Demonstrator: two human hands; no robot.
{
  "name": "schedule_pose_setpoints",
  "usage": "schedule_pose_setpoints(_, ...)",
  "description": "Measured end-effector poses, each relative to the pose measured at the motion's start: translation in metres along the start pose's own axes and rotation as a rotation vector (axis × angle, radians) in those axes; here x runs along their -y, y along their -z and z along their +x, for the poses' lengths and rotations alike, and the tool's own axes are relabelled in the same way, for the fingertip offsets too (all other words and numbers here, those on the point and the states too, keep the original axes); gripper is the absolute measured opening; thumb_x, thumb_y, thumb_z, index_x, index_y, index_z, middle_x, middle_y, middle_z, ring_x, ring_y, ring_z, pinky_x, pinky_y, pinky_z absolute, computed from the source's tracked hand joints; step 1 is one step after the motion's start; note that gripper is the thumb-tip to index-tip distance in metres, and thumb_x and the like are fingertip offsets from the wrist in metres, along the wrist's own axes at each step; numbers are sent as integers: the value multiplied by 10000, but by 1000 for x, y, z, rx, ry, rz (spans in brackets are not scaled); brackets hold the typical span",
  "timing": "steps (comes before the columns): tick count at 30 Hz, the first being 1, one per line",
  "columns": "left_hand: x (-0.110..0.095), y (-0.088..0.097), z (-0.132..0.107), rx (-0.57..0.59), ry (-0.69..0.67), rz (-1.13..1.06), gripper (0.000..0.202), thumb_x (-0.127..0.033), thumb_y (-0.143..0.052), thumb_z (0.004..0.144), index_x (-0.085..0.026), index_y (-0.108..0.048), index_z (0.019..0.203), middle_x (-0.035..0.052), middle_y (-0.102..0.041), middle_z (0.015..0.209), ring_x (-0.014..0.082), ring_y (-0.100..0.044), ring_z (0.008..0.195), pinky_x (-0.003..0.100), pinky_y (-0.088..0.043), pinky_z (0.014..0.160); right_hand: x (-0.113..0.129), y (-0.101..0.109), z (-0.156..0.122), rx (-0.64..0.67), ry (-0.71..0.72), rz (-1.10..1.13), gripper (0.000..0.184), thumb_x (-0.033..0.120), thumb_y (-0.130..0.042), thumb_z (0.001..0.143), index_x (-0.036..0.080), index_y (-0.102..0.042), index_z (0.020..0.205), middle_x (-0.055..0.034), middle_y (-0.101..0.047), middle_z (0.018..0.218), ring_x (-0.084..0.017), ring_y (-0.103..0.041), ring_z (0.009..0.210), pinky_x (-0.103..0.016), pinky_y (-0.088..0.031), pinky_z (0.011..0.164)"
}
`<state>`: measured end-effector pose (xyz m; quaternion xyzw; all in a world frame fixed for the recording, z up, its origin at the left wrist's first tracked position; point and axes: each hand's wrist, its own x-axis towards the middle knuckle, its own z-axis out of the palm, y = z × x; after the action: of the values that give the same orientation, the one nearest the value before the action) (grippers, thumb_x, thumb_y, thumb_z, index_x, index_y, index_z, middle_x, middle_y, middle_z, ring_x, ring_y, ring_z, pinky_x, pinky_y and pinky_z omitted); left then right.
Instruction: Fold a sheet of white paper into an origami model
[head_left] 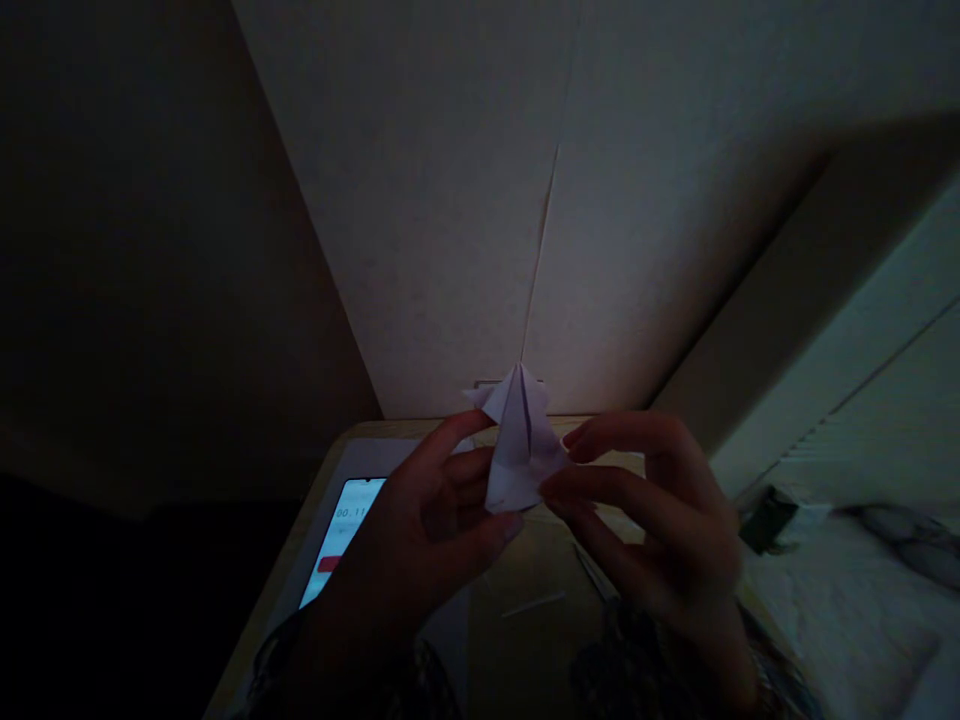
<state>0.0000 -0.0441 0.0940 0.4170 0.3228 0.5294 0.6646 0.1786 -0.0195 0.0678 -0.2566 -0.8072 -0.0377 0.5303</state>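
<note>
A small piece of folded white paper (519,440) with a pointed top is held up between both hands, above a light wooden table (525,610). My left hand (427,520) grips its lower left side, thumb under the bottom edge and fingers behind. My right hand (652,500) pinches its right edge with thumb and fingertips. The scene is dim.
A phone with a lit screen (341,540) lies on the table to the left, partly behind my left hand. Thin paper strips (592,575) lie on the tabletop. A pale wall (540,200) rises behind. A bed with dark items (825,560) sits to the right.
</note>
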Motion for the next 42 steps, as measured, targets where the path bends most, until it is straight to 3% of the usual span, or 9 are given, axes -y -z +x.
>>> schedule_pose_setpoints(11, 7, 5, 5, -44, -83, 5, 437, -75, -791, 720, -222, -649, 1107, 11, -829, 966, 160, -780, 874, 219, -582, 791, 3, -4, 1, 36, -43, -39, 99, 118, -657, 904, 189, -646, 972, -7, -562, 1045, -114, -586, 969, -227, -513, 867)
schedule_pose_setpoints(16, 11, 10, 7, -22, -126, 20, 392, -89, -786, 743, -219, -655, 1090, 24, -828, 972, 184, -780, 893, 222, -576, 760, 4, -8, 1, 52, -19, -94, 73, 145, -644, 928, 185, -655, 988, -22, -563, 1075, -145, -577, 1015, -279, -500, 878)
schedule_pose_setpoints(20, 8, 11, 6, -20, -79, 67, 353, -174, -767, 789, -218, -654, 1120, 58, -821, 1018, 244, -763, 977, 309, -577, 839, 3, -8, 2, 26, 26, -130, 54, 163, -654, 928, 183, -665, 977, -33, -576, 1061, -177, -556, 1048, -318, -493, 899)
schedule_pose_setpoints(23, 7, 10, 6, -112, -51, 113, 318, -246, -750, 805, -209, -659, 1108, 75, -815, 1036, 272, -746, 1021, 347, -565, 875, 2, -8, 3, -20, 64, -160, 61, 142, -654, 924, 198, -674, 933, -20, -602, 974, -180, -568, 990, -339, -490, 912)
schedule_pose_setpoints(26, 7, 8, 7, -103, -56, 129, 330, -269, -748, 805, -200, -662, 1115, 87, -809, 1060, 278, -748, 1010, 351, -572, 858, 2, -8, 5, -54, 104, -161, 95, 122, -648, 926, 209, -675, 897, 2, -627, 883, -159, -589, 864, -359, -486, 929)
schedule_pose_setpoints(30, 5, 6, 7, -83, -64, 116, 399, -232, -800, 758, -188, -668, 1131, 71, -821, 1005, 248, -771, 942, 305, -590, 815, 4, -7, 6, -63, 131, -137, 117, 124, -629, 941, 199, -691, 877, 8, -655, 800, -137, -596, 771, -345, -485, 916)
schedule_pose_setpoints(38, 10, 11, 11, -122, -107, 77, 466, -110, -847, 643, -172, -641, 1056, 51, -828, 861, 257, -789, 864, 286, -617, 728, 5, -6, 5, -26, 121, -141, 171, 106, -585, 956, 218, -694, 886, 12, -662, 789, -149, -586, 798, -347, -470, 933)
schedule_pose_setpoints(42, 7, 7, 10, -122, -67, 98, 382, -68, -815, 682, -181, -623, 993, 49, -828, 897, 250, -783, 914, 306, -608, 792, 2, -5, 6, 46, 120, -141, 173, 70, -576, 933, 209, -675, 904, 3, -637, 776, -154, -567, 767, -361, -464, 927)
